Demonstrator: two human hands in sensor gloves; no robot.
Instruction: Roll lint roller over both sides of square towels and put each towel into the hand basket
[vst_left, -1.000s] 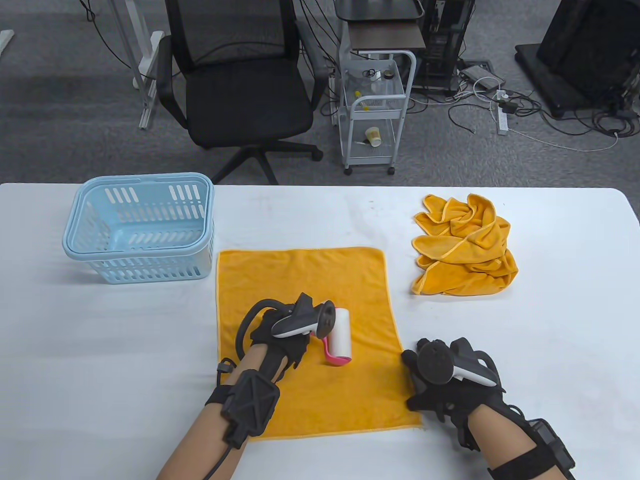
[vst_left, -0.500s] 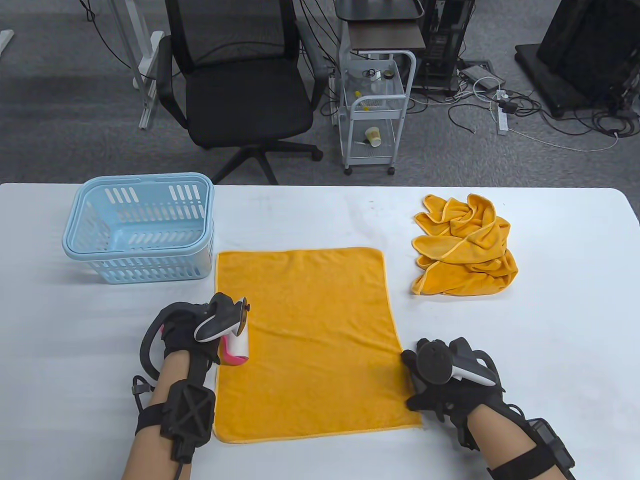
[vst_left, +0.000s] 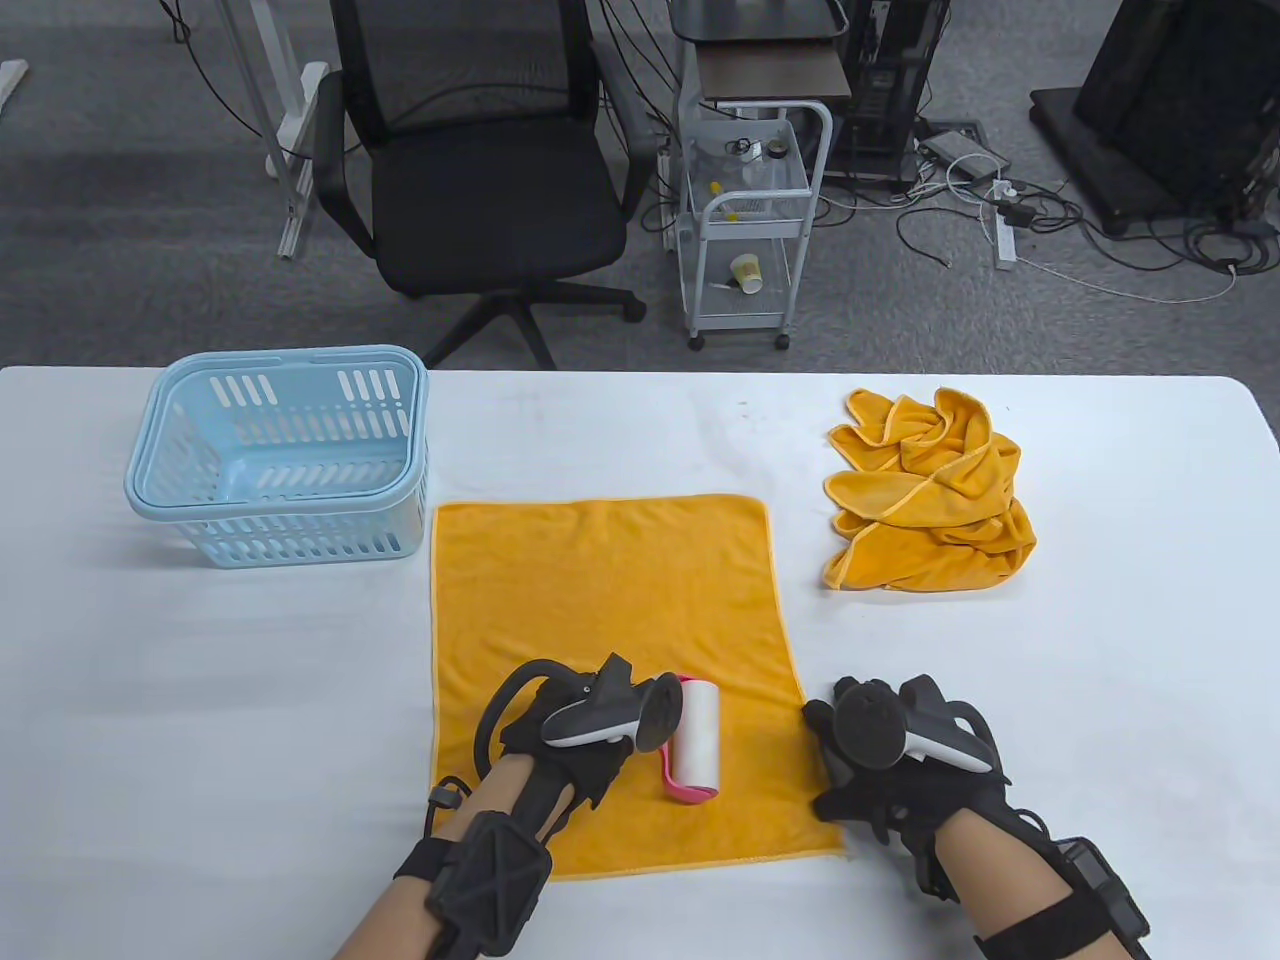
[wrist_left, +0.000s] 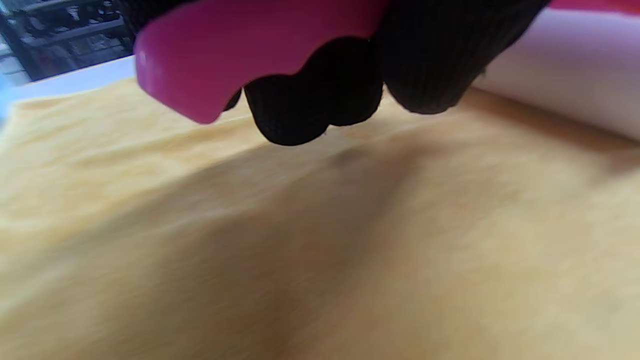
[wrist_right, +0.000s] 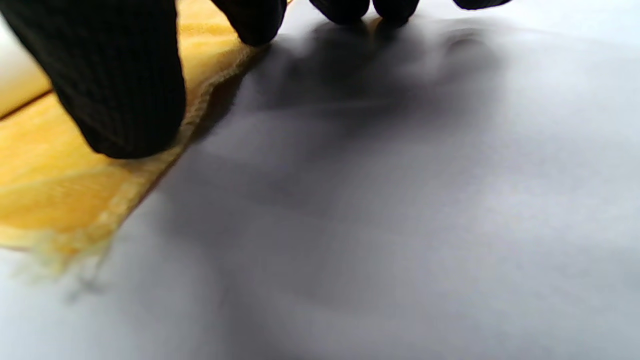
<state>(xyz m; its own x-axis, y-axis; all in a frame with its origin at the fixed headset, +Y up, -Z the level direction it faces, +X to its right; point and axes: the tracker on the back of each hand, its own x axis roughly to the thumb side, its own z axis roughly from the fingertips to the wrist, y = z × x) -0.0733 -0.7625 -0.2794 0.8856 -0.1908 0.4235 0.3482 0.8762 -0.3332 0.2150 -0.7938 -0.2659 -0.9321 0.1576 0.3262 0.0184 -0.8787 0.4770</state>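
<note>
A flat, orange-yellow terry towel with a stitched hem (vst_left: 610, 640) lies spread on the white counter (vst_left: 200, 700), its pile looking soft and even in the left wrist view. On its near half rests a lint roller with a white sticky drum and a bright pink plastic handle (vst_left: 694, 742), the drum lying on the cloth. The gloved left hand (vst_left: 565, 735) wraps its curled fingers (wrist_left: 320, 95) round the pink handle, a firm grip with the fingertips just above the fabric. The gloved right hand (vst_left: 890, 775) sits at the towel's near right corner, its fingers fairly straight and pressing down; the right wrist view shows the thumb on the hemmed edge and the other fingertips (wrist_right: 345, 10) at the cloth's border, holding nothing within the grip. A light blue slotted plastic hand basket (vst_left: 280, 455) stands on the counter's far left, just beside the towel's far left corner, with no towel inside. A crumpled heap of matching orange-yellow towels (vst_left: 930, 495) lies on the counter's far right, well apart from the basket. Beyond the counter, on grey carpet, stand a black mesh office chair (vst_left: 470, 160) and a white wire trolley (vst_left: 750, 220) holding a paper cup, with loose cables and a power strip (vst_left: 1005, 235) trailing to the right.
</note>
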